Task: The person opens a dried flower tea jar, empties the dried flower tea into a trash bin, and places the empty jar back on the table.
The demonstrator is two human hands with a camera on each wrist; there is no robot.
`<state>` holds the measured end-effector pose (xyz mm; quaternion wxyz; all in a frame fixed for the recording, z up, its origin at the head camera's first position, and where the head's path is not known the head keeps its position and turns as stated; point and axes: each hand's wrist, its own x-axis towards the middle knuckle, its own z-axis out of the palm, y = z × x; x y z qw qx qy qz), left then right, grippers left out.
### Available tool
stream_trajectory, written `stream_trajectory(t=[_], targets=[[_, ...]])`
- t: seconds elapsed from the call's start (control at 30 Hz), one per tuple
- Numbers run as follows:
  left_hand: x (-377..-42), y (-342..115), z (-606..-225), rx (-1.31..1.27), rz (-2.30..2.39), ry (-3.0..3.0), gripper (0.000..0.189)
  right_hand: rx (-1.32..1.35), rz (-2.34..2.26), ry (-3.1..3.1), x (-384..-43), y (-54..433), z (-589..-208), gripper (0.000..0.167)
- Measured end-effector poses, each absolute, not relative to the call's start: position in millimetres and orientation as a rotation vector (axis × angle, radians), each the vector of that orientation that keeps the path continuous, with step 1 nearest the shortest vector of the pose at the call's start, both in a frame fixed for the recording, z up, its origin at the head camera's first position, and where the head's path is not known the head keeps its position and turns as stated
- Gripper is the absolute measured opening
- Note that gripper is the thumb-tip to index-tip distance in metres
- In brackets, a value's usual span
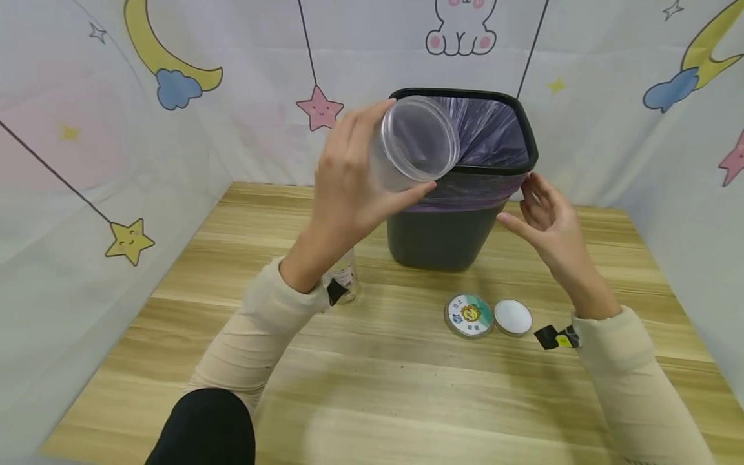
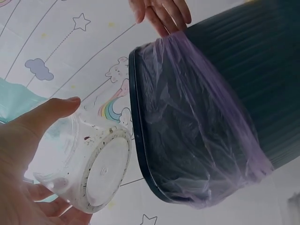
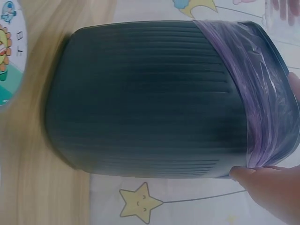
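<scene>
My left hand [image 1: 343, 168] grips a clear plastic jar [image 1: 395, 165] round its side, in front of the bin's near left rim. The jar's round mouth faces up toward the head camera. In the left wrist view, small dark specks cling round the base of the jar [image 2: 105, 171]. A dark green bin [image 1: 444, 232] stands on the table, lined with a thin purple bag [image 1: 488, 129] folded over its rim. My right hand [image 1: 555, 229] rests against the bin's right side just under the rim, thumb and fingers spread apart.
Two round lids lie on the table in front of the bin: one with a sunflower print [image 1: 469, 315], one plain white [image 1: 514, 316]. A second clear jar with a label [image 1: 347, 276] stands partly hidden behind my left wrist. Patterned cloth walls [image 1: 256, 142] enclose the wooden table.
</scene>
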<state>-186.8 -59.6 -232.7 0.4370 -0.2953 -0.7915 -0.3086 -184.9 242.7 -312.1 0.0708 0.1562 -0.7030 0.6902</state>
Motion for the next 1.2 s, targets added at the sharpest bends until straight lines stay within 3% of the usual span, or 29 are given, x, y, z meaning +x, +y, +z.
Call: stream_trajectory(t=[0.63, 1.2], targets=[[-172.4, -68.0, -305.6, -0.787, -1.135, -2.196, 0.086, 0.448, 1.916, -2.448, -166.1, 259.6, -336.7, 0.075], [-162.4, -58.9, -369.6, -0.790, -1.311, -2.517, 0.092, 0.390, 1.891, -2.567, -153.2, 266.3, -360.2, 0.073]])
